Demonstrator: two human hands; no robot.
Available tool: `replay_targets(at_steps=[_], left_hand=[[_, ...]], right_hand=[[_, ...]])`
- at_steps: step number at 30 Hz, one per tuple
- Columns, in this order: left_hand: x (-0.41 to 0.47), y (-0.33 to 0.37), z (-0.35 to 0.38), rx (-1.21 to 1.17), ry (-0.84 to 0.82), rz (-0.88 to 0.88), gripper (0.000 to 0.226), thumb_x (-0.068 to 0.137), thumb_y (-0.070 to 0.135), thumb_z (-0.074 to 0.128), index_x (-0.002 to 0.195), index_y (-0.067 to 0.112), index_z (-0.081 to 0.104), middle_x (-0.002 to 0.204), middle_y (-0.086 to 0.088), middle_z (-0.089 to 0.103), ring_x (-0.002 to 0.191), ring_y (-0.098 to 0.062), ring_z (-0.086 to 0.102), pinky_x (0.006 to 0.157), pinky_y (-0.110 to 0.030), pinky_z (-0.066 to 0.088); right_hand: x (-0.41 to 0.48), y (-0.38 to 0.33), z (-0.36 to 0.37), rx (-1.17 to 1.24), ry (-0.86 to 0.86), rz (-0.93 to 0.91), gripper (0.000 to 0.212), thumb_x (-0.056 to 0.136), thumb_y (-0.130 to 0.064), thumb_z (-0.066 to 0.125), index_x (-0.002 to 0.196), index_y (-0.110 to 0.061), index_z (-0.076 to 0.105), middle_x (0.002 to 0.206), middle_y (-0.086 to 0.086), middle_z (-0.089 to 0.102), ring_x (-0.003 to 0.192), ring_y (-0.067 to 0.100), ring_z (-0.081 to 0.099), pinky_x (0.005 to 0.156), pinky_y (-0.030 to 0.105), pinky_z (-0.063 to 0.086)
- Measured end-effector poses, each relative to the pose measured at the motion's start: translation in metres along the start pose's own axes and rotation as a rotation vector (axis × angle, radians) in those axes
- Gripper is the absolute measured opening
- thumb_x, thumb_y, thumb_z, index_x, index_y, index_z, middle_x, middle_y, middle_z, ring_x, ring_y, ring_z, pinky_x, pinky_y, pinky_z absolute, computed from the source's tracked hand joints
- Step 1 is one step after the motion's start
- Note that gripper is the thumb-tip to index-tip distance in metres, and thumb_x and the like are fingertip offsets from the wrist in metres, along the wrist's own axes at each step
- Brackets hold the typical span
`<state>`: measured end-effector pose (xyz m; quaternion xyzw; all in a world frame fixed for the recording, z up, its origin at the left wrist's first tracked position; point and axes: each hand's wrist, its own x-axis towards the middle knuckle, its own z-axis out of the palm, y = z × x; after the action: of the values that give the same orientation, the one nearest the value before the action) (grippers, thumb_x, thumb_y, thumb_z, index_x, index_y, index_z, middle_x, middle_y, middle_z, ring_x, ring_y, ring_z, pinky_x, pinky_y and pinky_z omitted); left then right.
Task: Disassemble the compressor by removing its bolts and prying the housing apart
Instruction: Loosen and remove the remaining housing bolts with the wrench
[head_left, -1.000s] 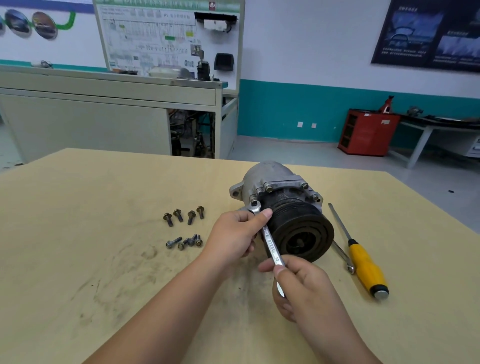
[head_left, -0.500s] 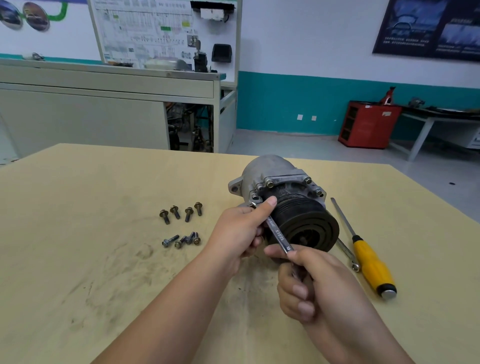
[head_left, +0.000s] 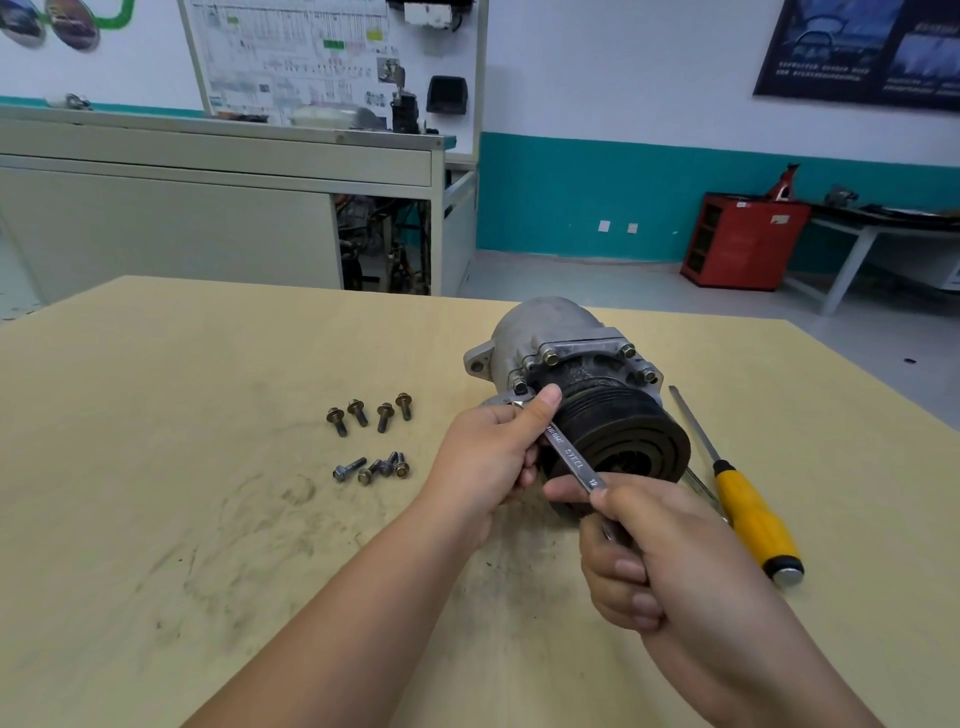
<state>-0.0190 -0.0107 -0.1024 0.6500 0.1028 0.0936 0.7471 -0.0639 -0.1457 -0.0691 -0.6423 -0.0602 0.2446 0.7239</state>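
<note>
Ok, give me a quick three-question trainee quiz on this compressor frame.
1. True or false: the yellow-handled screwdriver lies on the table, held by neither hand.
2. Which hand grips the free end of the wrench? A) left B) right C) neither
3. Fill in: the loose bolts lie to the person's ___ of the compressor.
Key: 1 true; 2 B, the right hand; 3 left.

Both hands on the wrench (head_left: 571, 457): left hand (head_left: 488, 462) pinches its head at the compressor (head_left: 582, 395); right hand (head_left: 670, 561) grips its handle
</note>
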Motion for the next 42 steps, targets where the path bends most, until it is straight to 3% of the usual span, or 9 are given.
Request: replay_targets(at_steps=[6,10,17,23,27,30,33,35,42], left_hand=[[-0.002,0.004,-0.001,0.220,0.083,0.113,0.051,0.081,0.051,0.066,0.062,0.005,0.053,0.046,0.000,0.039,0.039,-0.014,0.034,0.048,-0.024,0.030],[-0.006,0.007,0.001,0.379,0.129,0.210,0.064,0.080,0.052,0.066,0.063,-0.008,0.052,0.055,-0.009,0.038,0.051,-0.017,0.034,0.055,-0.028,0.029],[-0.009,0.010,0.000,0.274,0.099,0.154,0.046,0.082,0.040,0.068,0.058,0.005,0.049,0.060,-0.010,0.033,0.057,-0.022,0.027,0.061,-0.034,0.025],[-0.008,0.009,0.001,0.232,0.064,0.088,0.059,0.088,0.030,0.061,0.034,0.019,0.040,0.040,0.001,0.035,0.036,-0.014,0.028,0.043,-0.021,0.024],[-0.010,0.013,0.001,0.174,0.052,0.063,0.043,0.089,0.019,0.054,0.048,0.013,0.044,0.042,-0.001,0.037,0.034,-0.014,0.029,0.038,-0.016,0.023],[-0.011,0.015,-0.001,0.196,0.040,0.066,0.037,0.089,0.018,0.049,0.053,0.008,0.050,0.047,-0.007,0.042,0.042,-0.018,0.035,0.041,-0.018,0.026],[-0.013,0.014,-0.003,0.202,0.031,0.060,0.054,0.090,0.014,0.046,0.037,0.019,0.041,0.034,0.003,0.037,0.032,-0.012,0.029,0.037,-0.014,0.022],[-0.015,0.014,-0.003,0.210,0.029,0.054,0.046,0.089,0.014,0.046,0.044,0.015,0.041,0.034,0.004,0.035,0.031,-0.010,0.027,0.036,-0.015,0.022],[-0.020,0.017,-0.006,0.122,-0.037,-0.041,0.039,0.092,0.014,0.042,0.055,0.011,0.053,0.033,0.003,0.037,0.027,-0.008,0.027,0.032,-0.014,0.022]], right_hand=[[0.003,-0.003,0.000,-0.263,0.094,-0.086,0.031,0.093,-0.003,0.034,0.085,-0.007,0.064,0.039,-0.006,0.029,0.030,0.005,0.023,0.032,0.014,0.019],[0.006,-0.006,0.003,-0.521,0.149,-0.207,0.022,0.088,-0.009,0.042,0.078,0.000,0.059,0.038,-0.008,0.031,0.036,0.009,0.023,0.044,0.024,0.021],[0.004,-0.011,0.011,-0.937,0.238,-0.373,0.032,0.090,-0.016,0.045,0.058,-0.014,0.040,0.048,-0.004,0.033,0.039,0.011,0.028,0.038,0.021,0.022],[0.004,-0.019,0.013,-1.020,0.285,-0.370,0.036,0.091,-0.017,0.046,0.056,-0.015,0.036,0.049,-0.003,0.034,0.043,0.011,0.026,0.038,0.022,0.022],[0.004,-0.020,0.020,-1.151,0.347,-0.452,0.034,0.089,-0.023,0.044,0.057,-0.016,0.037,0.050,-0.003,0.035,0.047,0.012,0.031,0.039,0.024,0.020],[0.004,-0.012,0.021,-0.939,0.268,-0.396,0.031,0.088,-0.027,0.045,0.061,-0.011,0.043,0.041,-0.006,0.034,0.040,0.010,0.030,0.038,0.020,0.024],[0.001,-0.006,0.023,-0.327,0.073,-0.119,0.022,0.087,-0.023,0.045,0.081,-0.004,0.055,0.041,-0.007,0.031,0.035,0.008,0.026,0.036,0.020,0.021],[-0.002,-0.002,0.026,-0.056,-0.063,0.029,0.016,0.089,-0.020,0.045,0.084,-0.006,0.051,0.042,0.000,0.036,0.033,0.013,0.030,0.036,0.018,0.023],[-0.003,0.005,0.029,0.207,-0.148,0.083,0.016,0.092,-0.006,0.044,0.090,-0.003,0.059,0.044,0.005,0.038,0.031,0.013,0.036,0.032,0.017,0.028]])
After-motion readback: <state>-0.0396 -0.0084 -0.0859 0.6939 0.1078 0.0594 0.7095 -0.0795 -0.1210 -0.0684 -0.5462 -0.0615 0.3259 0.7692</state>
